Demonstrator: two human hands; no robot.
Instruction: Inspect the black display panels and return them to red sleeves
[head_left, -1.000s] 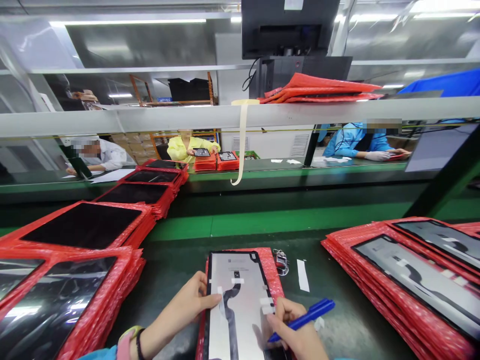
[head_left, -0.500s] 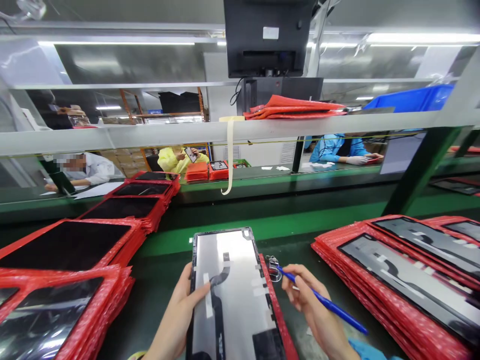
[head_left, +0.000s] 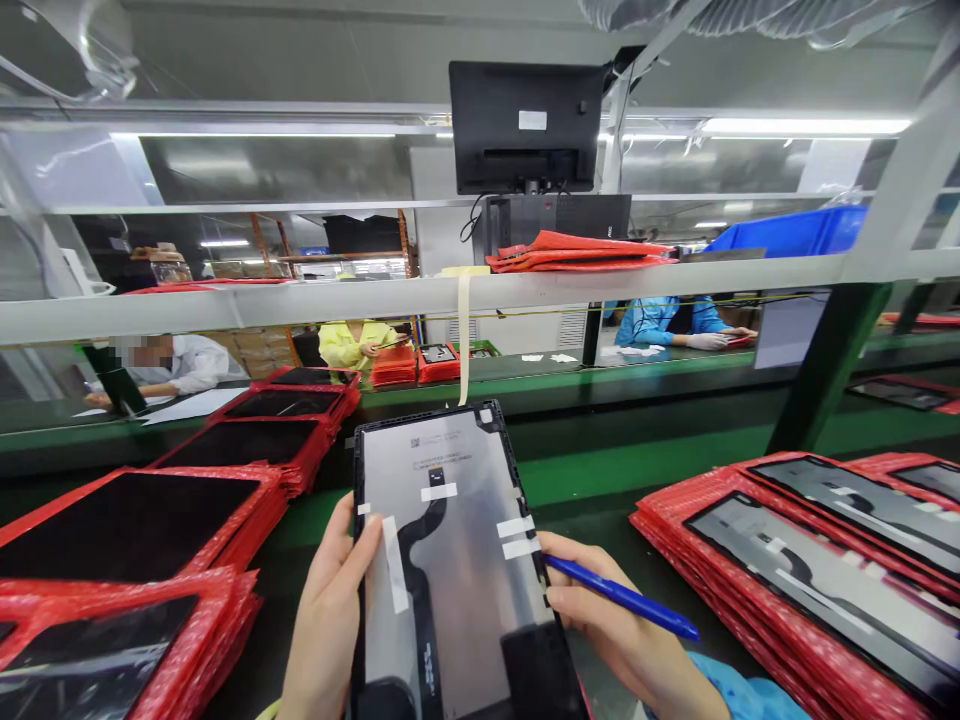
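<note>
In the head view, the left hand [head_left: 330,610] is gripping the left edge of a screen panel [head_left: 472,580], thumb lying over its silvery back. That panel is hanging tilted over the near edge of the desk [head_left: 589,518], with a dark ribbon [head_left: 425,620] and white tape strips [head_left: 517,549] showing. The right hand [head_left: 611,615] is grasping a blue pen [head_left: 630,600], fingers meeting the panel's right edge; honestly can't tell if they're pinching it or just touching. By the desk's left edge, red bubble-wrap stacks [head_left: 240,610] are carrying dark screens [head_left: 135,525]. Toward the right edge, another red stack [head_left: 664,535] is carrying silver-backed panels [head_left: 832,600].
</note>
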